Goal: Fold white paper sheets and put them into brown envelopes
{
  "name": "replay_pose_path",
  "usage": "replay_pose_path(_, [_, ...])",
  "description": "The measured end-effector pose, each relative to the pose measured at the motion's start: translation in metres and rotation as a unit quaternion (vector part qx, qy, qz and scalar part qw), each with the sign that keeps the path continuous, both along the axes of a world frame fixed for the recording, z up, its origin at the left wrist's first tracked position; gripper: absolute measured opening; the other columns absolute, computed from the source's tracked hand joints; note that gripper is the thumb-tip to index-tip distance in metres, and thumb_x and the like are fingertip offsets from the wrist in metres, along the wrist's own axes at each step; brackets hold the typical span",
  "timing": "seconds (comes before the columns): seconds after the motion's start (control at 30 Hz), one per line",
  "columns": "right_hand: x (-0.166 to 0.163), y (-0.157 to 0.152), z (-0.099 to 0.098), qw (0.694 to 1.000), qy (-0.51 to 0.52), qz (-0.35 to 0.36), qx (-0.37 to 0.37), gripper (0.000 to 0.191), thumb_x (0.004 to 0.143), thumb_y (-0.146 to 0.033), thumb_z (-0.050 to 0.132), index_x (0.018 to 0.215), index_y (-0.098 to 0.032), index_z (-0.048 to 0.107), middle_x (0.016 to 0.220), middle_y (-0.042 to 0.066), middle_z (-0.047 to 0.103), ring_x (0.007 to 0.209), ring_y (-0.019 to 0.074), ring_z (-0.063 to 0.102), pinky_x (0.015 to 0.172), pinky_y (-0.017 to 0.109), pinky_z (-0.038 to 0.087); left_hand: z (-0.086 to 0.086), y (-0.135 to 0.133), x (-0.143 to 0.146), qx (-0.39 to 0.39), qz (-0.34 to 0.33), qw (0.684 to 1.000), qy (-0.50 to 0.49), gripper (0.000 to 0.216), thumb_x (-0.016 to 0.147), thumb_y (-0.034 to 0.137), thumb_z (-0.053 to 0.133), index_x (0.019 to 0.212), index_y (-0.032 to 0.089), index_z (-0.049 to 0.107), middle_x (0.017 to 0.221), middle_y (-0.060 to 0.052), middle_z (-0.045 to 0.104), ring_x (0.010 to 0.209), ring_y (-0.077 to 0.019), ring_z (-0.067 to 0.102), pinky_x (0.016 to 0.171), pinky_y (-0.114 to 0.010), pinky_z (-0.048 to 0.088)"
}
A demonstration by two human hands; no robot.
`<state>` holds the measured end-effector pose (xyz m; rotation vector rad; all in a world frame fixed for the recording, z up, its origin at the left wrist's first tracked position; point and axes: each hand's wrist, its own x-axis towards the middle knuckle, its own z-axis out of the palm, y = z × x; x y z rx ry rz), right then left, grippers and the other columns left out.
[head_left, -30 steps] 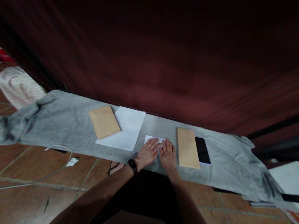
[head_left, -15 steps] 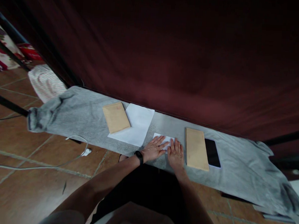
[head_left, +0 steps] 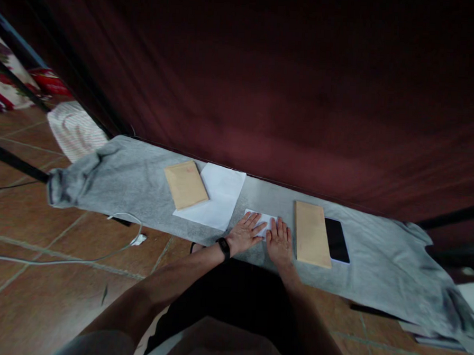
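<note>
My left hand (head_left: 247,233) and my right hand (head_left: 279,242) lie flat side by side, fingers stretched out, pressing on a small folded white paper (head_left: 263,220) on a grey cloth (head_left: 121,182) spread over the floor. A black band sits on my left wrist. Just right of my right hand lies a brown envelope (head_left: 311,233), with a black phone (head_left: 336,240) beside it. To the left, another brown envelope (head_left: 186,184) rests partly on a white sheet (head_left: 220,198).
A dark red curtain (head_left: 265,94) hangs right behind the cloth. A white cable (head_left: 98,255) and plug lie on the terracotta tile floor at left. A striped cloth (head_left: 75,129) lies at far left; white papers sit at the far right edge.
The view swung to the left early on, then held nearly still. Both hands stay flat on the folded paper, fingers shifting only slightly.
</note>
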<state>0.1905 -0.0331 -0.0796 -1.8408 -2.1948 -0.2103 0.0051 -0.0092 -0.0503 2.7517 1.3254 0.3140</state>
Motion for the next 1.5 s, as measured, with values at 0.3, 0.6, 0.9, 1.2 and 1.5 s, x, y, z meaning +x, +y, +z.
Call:
replay_pose_path(0.3, [-0.003, 0.001, 0.005, 1.000, 0.005, -0.008, 0.002, 0.052, 0.102, -0.023, 0.039, 0.153, -0.010, 0.041, 0.161, 0.019, 0.034, 0.147, 0.0315, 0.036, 0.118, 0.052, 0.027, -0.002, -0.002, -0.004, -0.019, 0.020, 1.000, -0.008, 0.056, 0.102, 0.050, 0.042, 0.154, 0.028, 0.040, 0.164, -0.009, 0.034, 0.153, -0.0266, 0.025, 0.125, -0.055, 0.011])
replay_pose_path(0.6, [-0.016, -0.017, 0.009, 0.998, 0.052, 0.024, -0.006, 0.051, 0.105, -0.032, 0.039, 0.153, -0.015, 0.043, 0.159, 0.012, 0.041, 0.145, 0.0257, 0.040, 0.120, 0.046, 0.028, -0.001, 0.002, -0.009, -0.004, 0.043, 0.999, -0.022, 0.055, 0.103, 0.041, 0.038, 0.152, 0.017, 0.042, 0.162, -0.013, 0.036, 0.152, -0.0257, 0.029, 0.124, -0.049, 0.023])
replay_pose_path(0.9, [-0.002, -0.035, 0.005, 0.997, 0.064, -0.031, 0.003, 0.053, 0.105, -0.034, 0.041, 0.152, -0.010, 0.042, 0.156, 0.015, 0.045, 0.142, 0.0254, 0.044, 0.119, 0.043, 0.030, -0.007, -0.007, -0.015, 0.029, 0.105, 0.993, -0.034, 0.060, 0.103, 0.042, 0.034, 0.152, 0.008, 0.040, 0.158, -0.018, 0.040, 0.150, -0.0280, 0.033, 0.122, -0.048, 0.031])
replay_pose_path(1.2, [0.001, 0.038, 0.056, 0.982, 0.099, -0.042, -0.154, 0.046, 0.100, -0.023, 0.046, 0.145, -0.017, 0.052, 0.149, 0.012, 0.054, 0.132, 0.0246, 0.051, 0.110, 0.039, 0.039, -0.013, -0.006, -0.016, 0.071, 0.105, 0.991, -0.048, 0.063, 0.101, 0.044, 0.037, 0.152, 0.007, 0.041, 0.156, -0.019, 0.043, 0.148, -0.0304, 0.036, 0.120, -0.050, 0.034])
replay_pose_path(1.5, [0.005, 0.075, 0.079, 0.971, 0.121, -0.037, -0.204, 0.031, 0.081, -0.015, 0.067, 0.111, -0.020, 0.072, 0.123, 0.011, 0.067, 0.115, 0.0259, 0.059, 0.097, 0.037, 0.046, -0.019, -0.006, -0.019, 0.053, 0.111, 0.987, -0.100, 0.069, 0.100, 0.045, 0.045, 0.156, 0.008, 0.030, 0.159, -0.022, 0.037, 0.148, -0.0336, 0.037, 0.117, -0.052, 0.038])
